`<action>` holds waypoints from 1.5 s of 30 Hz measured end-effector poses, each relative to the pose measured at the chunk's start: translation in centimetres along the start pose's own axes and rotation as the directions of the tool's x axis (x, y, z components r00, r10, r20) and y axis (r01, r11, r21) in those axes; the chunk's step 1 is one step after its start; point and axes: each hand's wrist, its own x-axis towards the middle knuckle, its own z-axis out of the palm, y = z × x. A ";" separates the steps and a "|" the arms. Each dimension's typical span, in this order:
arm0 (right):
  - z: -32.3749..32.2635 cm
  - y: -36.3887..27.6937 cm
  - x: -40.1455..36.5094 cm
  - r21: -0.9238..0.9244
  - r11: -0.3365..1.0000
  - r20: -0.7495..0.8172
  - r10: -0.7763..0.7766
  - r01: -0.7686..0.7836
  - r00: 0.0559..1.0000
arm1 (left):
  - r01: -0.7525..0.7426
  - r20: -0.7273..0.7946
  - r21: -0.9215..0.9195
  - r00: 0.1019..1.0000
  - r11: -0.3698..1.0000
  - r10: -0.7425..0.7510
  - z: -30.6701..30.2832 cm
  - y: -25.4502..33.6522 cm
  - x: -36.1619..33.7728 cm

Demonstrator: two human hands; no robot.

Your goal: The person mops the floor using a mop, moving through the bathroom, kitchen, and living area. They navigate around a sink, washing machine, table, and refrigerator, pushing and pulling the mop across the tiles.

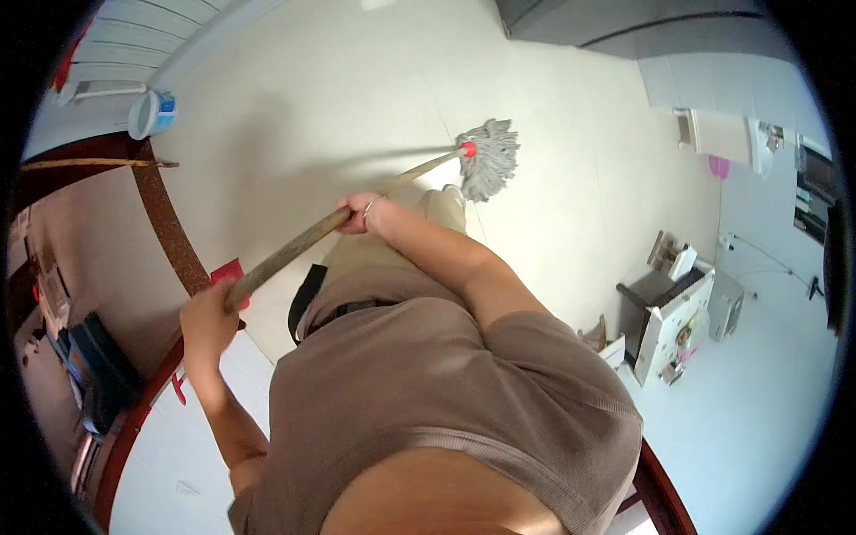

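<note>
A mop with a wooden handle [290, 257] stretches diagonally in front of my body. Its grey string head [489, 162] lies spread on the pale tiled floor beyond my feet, joined to the pole by a red collar [467, 150]. Near the upper end of the pole, my left hand [210, 318] is closed around the wood. Farther down, my right hand [358, 212] also grips it, with a bracelet on the wrist.
A white and blue bucket [153, 114] stands by the wall at upper left. Below it, a dark brown threshold strip [165, 218] crosses the floor at a doorway. Grey furniture [660, 27] is at upper right. A white box-like stand [673, 325] with items sits right.
</note>
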 end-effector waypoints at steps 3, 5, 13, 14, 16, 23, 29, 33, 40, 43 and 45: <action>4.9 2.5 0.2 -0.002 0.990 0.092 0.144 -0.144 0.985 | 0.072 -0.135 0.034 0.989 0.997 -0.067 0.3 -2.1 -4.6; 6.3 3.4 3.7 -0.197 0.974 0.044 0.127 -0.116 0.991 | 0.209 -0.172 -0.043 0.962 0.977 -0.213 0.7 -2.5 -6.9; 8.1 -1.1 5.5 -0.521 0.822 0.069 -0.227 0.230 0.971 | 0.245 -0.075 -0.312 0.957 0.918 -0.281 3.5 -3.7 -0.7; 7.8 -2.6 5.1 -0.508 0.811 0.065 -0.300 0.291 0.952 | 0.232 -0.051 -0.344 0.963 0.910 -0.265 3.7 -3.7 1.0; 7.9 -5.6 3.8 -0.487 0.796 0.016 -0.403 0.359 0.915 | 0.228 0.022 -0.394 0.971 0.890 -0.239 4.3 -4.0 4.5; 5.2 -16.9 2.6 -0.167 0.911 0.031 -0.377 0.376 0.926 | 0.073 -0.001 -0.356 0.997 0.932 -0.079 4.6 1.2 17.0; 8.4 -26.6 0.2 -0.158 0.949 -0.163 -0.296 0.271 0.941 | 0.108 -0.004 -0.420 0.993 0.901 -0.120 -0.4 5.7 24.3; 11.3 -28.3 0.6 -0.150 0.963 -0.184 -0.248 0.222 0.951 | 0.215 0.033 -0.454 0.974 0.864 -0.225 -3.0 5.0 26.0; 13.4 -30.2 4.1 -0.168 0.979 -0.118 -0.140 0.120 0.983 | 0.400 0.131 -0.556 0.908 0.729 -0.398 -4.4 4.3 26.8; 13.3 -35.3 5.3 -0.300 0.951 -0.050 -0.096 0.076 0.994 | 0.337 0.041 -0.580 0.921 0.742 -0.387 -2.7 4.9 30.6; 12.5 -40.5 7.5 -0.259 0.953 -0.030 -0.173 0.160 0.984 | 0.284 0.010 -0.580 0.939 0.764 -0.343 -2.6 5.6 34.5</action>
